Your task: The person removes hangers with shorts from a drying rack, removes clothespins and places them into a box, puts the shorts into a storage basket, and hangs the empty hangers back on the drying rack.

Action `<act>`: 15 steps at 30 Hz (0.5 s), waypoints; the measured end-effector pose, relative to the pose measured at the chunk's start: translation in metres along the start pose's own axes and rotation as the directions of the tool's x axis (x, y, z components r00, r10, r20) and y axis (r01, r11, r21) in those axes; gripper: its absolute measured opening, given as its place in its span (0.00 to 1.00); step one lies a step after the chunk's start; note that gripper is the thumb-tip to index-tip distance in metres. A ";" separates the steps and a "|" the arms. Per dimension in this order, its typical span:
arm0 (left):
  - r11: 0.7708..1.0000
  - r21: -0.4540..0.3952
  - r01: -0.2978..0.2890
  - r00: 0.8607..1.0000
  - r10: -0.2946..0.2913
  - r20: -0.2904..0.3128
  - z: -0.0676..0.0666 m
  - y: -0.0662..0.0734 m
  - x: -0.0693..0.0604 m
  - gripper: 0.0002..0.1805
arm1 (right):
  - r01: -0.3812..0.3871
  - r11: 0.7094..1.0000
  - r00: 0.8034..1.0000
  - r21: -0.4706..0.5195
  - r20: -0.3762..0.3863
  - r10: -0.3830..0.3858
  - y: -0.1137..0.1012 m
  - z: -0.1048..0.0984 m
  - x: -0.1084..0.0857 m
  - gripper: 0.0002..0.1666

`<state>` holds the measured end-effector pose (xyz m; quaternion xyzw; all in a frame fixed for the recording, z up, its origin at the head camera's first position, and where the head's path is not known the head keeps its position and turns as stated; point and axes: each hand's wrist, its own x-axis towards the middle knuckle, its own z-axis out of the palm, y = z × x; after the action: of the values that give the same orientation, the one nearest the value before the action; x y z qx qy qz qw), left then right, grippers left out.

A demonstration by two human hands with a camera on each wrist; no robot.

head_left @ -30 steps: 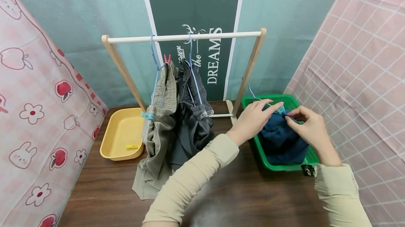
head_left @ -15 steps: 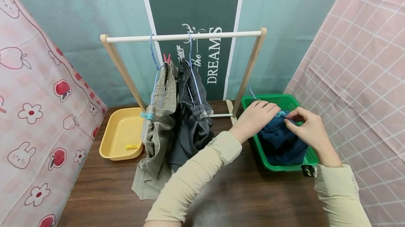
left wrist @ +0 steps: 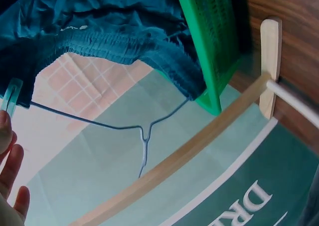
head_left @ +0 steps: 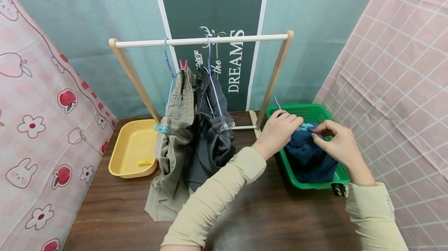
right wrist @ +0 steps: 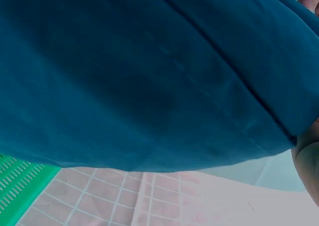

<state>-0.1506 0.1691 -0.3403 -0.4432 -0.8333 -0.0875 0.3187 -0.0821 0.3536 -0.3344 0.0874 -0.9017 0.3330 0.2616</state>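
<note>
A pair of dark blue pants (head_left: 309,161) with an elastic waistband bunches over the green basket (head_left: 293,180). My left hand (head_left: 278,131) pinches a light blue clothespin (left wrist: 12,95) at a corner of the waistband. That clothespin lies against the cloth beside the tip of a blue wire hanger (left wrist: 145,141), which runs inside the waistband. With thumb and forefinger my right hand (head_left: 337,142) pinches the waistband's edge close to the clothespin. In the right wrist view the pants (right wrist: 149,86) cover most of the picture.
Left of the basket stands a wooden rack (head_left: 280,72) with a white rod. Grey-green pants (head_left: 171,157) and dark grey pants (head_left: 210,146) hang there on blue hangers. Far left, a yellow tray (head_left: 117,150) contains a yellow clothespin (head_left: 144,163).
The light blue clothespin has come down from above the waistband onto its edge. My left hand has shifted slightly left and turned, while my right hand keeps its pinch on the cloth.
</note>
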 end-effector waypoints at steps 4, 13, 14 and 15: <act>0.992 -0.104 0.075 0.996 -0.071 0.047 0.003 0.000 0.000 0.10 | 0.025 1.000 1.000 -0.001 -0.013 -0.025 0.000 0.001 0.000 0.14; 0.981 -0.163 0.105 0.994 -0.103 0.020 0.012 0.000 -0.005 0.10 | 0.084 0.996 0.996 -0.005 -0.034 -0.084 0.000 0.001 0.001 0.12; 0.983 -0.154 0.102 0.995 -0.102 0.004 0.013 0.000 -0.005 0.10 | 0.085 0.996 0.996 -0.002 -0.034 -0.085 0.000 0.001 0.001 0.09; 0.985 -0.142 0.095 0.995 -0.099 -0.015 0.014 0.000 -0.006 0.10 | 0.083 0.997 0.996 0.002 -0.035 -0.083 0.000 0.001 0.001 0.07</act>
<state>-0.1548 0.1710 -0.3545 -0.4225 -0.8420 -0.1664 0.2912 -0.0837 0.3532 -0.3347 0.1195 -0.8921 0.3246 0.2907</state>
